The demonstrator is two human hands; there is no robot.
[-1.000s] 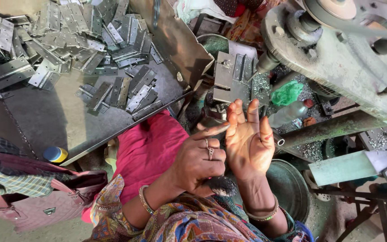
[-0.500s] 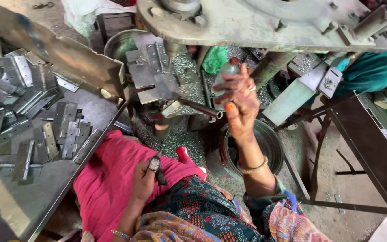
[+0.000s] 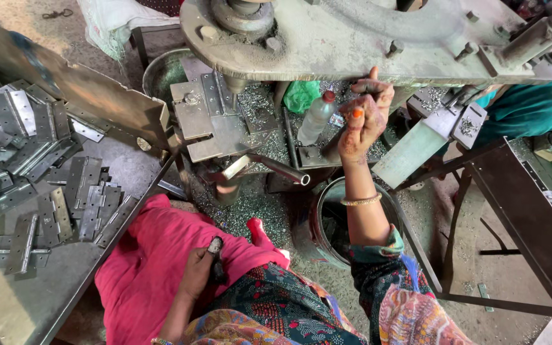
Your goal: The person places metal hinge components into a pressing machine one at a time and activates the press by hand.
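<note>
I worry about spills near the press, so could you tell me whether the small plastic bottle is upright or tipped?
Tilted: the plastic bottle leans, its red cap toward the upper right, its base on the littered machine bed.

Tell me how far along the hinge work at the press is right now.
Done: cannot tell; the bucket under the press is too dark to show finished pieces. In hand: the right hand is raised near the press's underside, beside a plastic bottle; the left hand rests on the pink cloth in the lap. Left: a big pile of metal hinges lies on the tray.
</note>
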